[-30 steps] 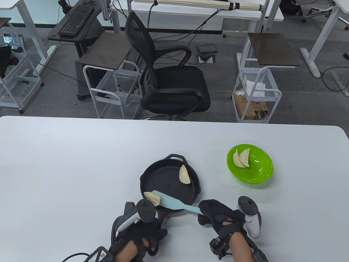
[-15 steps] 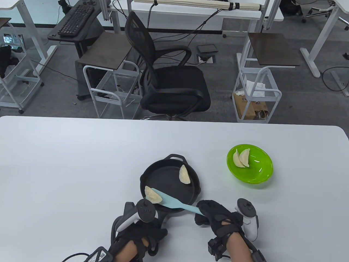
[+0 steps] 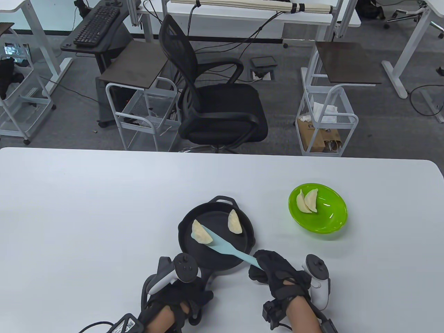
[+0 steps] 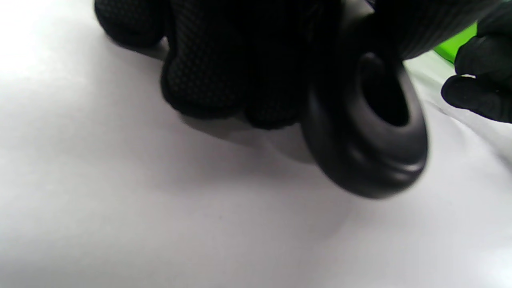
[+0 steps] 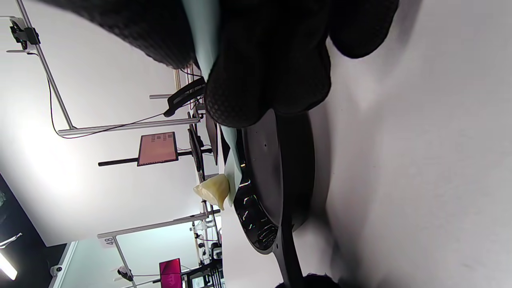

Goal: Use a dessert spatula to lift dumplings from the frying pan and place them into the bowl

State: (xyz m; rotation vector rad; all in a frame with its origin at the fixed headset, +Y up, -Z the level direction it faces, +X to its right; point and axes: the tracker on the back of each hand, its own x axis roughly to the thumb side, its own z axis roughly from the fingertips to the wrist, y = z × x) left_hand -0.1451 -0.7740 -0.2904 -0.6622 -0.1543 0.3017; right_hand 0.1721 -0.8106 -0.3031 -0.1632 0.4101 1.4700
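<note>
The right hand point(image 3: 281, 275) has its fingers curled round the end of the pale blue dessert spatula's point(image 3: 227, 248) handle, clamped on it. In the right wrist view the handle runs out between the gloved fingers point(image 5: 268, 68). The blade reaches up and left over the frying pan point(image 3: 244, 247), and one dumpling point(image 3: 201, 233) rests on its tip, which appears raised clear of the pan floor — the right wrist view shows that dumpling point(image 5: 212, 190) perched at the blade's end above the rim.

The left hand point(image 3: 177, 298) grips the pan's long handle at the near edge of the table point(image 3: 86, 208). The left wrist view shows its fingers point(image 4: 224, 60) wrapped round the handle, whose ringed end point(image 4: 372, 132) juts toward the camera.

A second dumpling point(image 3: 235, 222) lies on the pan floor near the far right wall. The green bowl point(image 3: 333, 225) stands well apart to the right and already holds two dumplings point(image 3: 307, 202).

Judged step: carrying the loaded blade to the bowl. To do it well, keep the blade level — the dumpling sits at the very tip and would likely slide off if tilted. Rise above the pan wall before swinging right, pass clear of the second dumpling, and tip only once over the bowl's bare green side. The left hand should hold the pan steady.
</note>
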